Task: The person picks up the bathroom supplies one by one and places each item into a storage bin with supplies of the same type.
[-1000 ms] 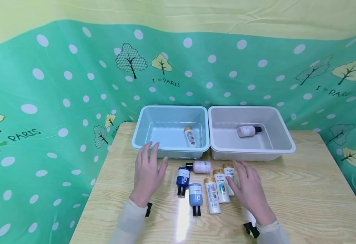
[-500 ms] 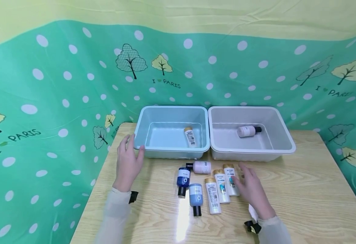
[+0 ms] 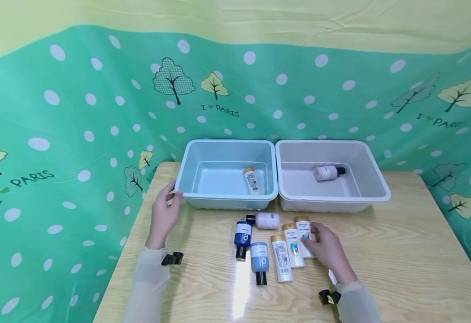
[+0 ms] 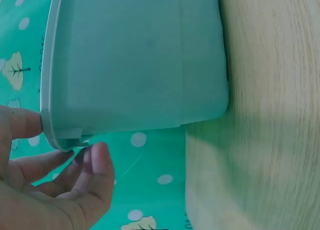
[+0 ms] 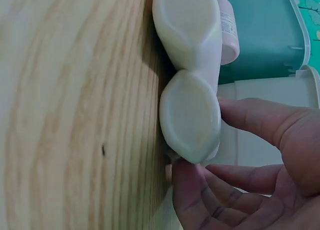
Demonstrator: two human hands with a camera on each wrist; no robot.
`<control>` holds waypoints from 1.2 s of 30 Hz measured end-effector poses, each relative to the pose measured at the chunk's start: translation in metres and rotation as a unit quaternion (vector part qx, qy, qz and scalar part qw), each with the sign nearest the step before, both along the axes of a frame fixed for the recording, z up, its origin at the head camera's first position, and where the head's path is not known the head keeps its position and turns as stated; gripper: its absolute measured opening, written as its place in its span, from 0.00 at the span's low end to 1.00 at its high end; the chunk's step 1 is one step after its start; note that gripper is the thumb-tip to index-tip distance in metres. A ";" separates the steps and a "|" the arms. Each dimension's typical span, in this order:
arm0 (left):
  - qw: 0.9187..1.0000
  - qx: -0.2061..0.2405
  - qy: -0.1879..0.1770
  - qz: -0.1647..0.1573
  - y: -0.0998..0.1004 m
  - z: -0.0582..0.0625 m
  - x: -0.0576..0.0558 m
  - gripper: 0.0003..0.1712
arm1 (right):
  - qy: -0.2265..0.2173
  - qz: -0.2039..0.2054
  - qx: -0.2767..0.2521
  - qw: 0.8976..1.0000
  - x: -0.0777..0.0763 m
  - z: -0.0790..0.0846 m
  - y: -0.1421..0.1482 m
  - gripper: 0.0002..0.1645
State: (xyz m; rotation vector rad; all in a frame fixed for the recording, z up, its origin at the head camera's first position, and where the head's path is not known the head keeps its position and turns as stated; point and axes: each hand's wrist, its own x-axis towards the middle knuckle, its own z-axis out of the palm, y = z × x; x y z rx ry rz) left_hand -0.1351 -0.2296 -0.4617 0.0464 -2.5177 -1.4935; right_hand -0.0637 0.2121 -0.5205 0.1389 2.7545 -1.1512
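Observation:
My left hand (image 3: 165,217) is at the front left corner of the light blue bin (image 3: 227,196). In the left wrist view, thumb and fingers grip the bin's rim (image 4: 46,89) from both sides. My right hand (image 3: 328,251) pinches the rightmost white shampoo bottle (image 3: 303,228), which has a gold cap and lies on the table. Its base (image 5: 190,117) faces the right wrist camera, with the thumb on one side and fingertips on the other. Two similar shampoo bottles, the middle one (image 3: 293,246) and the left one (image 3: 281,260), lie close alongside.
Left of them lie a dark blue bottle (image 3: 242,235), a light blue bottle (image 3: 259,258) and a pink bottle (image 3: 268,220), all black-capped. A grey bin (image 3: 332,199) adjoins the blue one. Inside are a pink bottle (image 3: 326,173) and a white gold-capped bottle (image 3: 251,181) respectively.
My left hand has moved left from in front of the blue bin and taken hold of its corner. My right hand has closed its fingers on the rightmost shampoo bottle.

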 end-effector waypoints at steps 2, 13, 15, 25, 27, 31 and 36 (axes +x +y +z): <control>1.000 0.016 0.001 0.000 -0.001 -0.003 0.000 0.29 | -0.005 -0.004 0.000 1.000 -0.001 0.000 -0.001 0.34; 0.990 0.142 -0.001 0.018 -0.002 -0.004 -0.001 0.27 | -0.031 -0.024 -0.008 0.999 -0.003 -0.001 -0.004 0.34; 0.985 0.172 -0.008 0.023 -0.003 -0.004 -0.002 0.27 | -0.025 -0.023 -0.021 0.999 -0.002 -0.002 -0.003 0.33; 0.974 0.227 -0.010 0.025 -0.005 -0.011 -0.005 0.29 | -0.044 -0.054 -0.081 0.994 0.002 -0.001 0.001 0.27; 0.973 0.231 -0.011 0.027 -0.005 -0.012 -0.005 0.29 | -0.049 -0.057 -0.084 0.994 0.002 -0.001 0.001 0.27; 0.972 0.235 -0.016 0.028 -0.005 -0.013 -0.005 0.29 | -0.051 -0.056 -0.076 0.994 0.003 0.000 0.000 0.29; 0.970 0.240 -0.024 0.035 -0.005 -0.014 -0.005 0.30 | -0.047 -0.049 -0.073 0.995 0.004 0.002 0.000 0.30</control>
